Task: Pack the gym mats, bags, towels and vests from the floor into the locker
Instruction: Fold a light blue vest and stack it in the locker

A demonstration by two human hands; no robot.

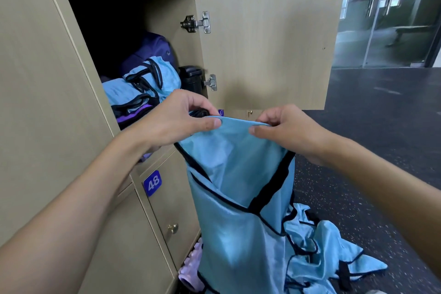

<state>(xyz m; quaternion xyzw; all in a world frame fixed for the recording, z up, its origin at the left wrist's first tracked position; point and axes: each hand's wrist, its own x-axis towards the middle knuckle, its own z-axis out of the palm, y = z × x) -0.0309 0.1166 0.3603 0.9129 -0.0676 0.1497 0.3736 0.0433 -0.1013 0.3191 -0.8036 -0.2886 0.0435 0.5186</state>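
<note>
Both hands pinch a blue vest (pixel 238 186) by its top edge, left hand (pixel 181 117) and right hand (pixel 288 131) a little apart. From the grip it hangs straight down, long axis vertical. Behind the grip, the locker (pixel 167 19) already holds folded vests (pixel 143 83) and a bag (pixel 152 50). Below, a pile (pixel 322 246) and a mat (pixel 191 267) are left on the floor, so the task looks roughly half done.

Forearms extended; left hand (pixel 177 117) and right hand (pixel 290 126) each pinch the vest (pixel 238 198), fingers apparently curled.

Light-blue, black-trimmed vest (pixel 241 193) hanging before open locker (pixel 167 31)
</note>
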